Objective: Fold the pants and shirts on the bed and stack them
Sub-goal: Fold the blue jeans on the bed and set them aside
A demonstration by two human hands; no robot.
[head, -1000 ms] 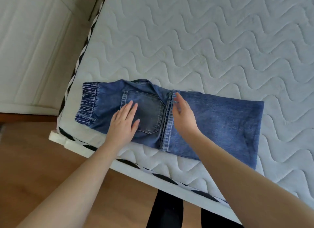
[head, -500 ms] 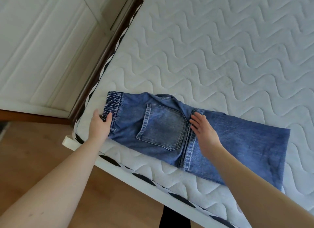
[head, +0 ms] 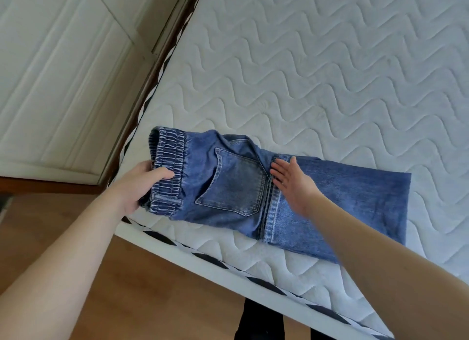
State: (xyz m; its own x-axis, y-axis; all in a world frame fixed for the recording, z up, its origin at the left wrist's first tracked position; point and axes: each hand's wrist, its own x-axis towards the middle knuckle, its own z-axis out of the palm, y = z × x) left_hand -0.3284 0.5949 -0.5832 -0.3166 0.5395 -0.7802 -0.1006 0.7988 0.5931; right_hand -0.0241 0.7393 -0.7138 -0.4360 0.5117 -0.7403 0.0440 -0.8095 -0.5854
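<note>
A pair of blue jeans (head: 355, 200), folded lengthwise, lies across the near corner of the white quilted mattress (head: 317, 73). The back pocket (head: 236, 185) faces up. My left hand (head: 142, 185) grips the elastic waistband (head: 168, 159) at the jeans' left end, thumb on top, and the waistband is raised off the mattress. My right hand (head: 291, 185) lies flat with straight fingers on the denim just right of the pocket, along the hem seam of the folded leg. No shirts are in view.
The mattress has a black-and-white striped edge (head: 215, 261) on a white bed frame. A dark wooden rail (head: 152, 80) runs along the left side beside white panelled furniture (head: 58, 68). Wooden floor (head: 165, 301) lies below, with a dark-clad leg (head: 261, 319) at the bottom.
My left hand slid from the pocket to the waistband, gripped it and lifted it. My right hand stayed flat near the middle seam. The view has shifted left.
</note>
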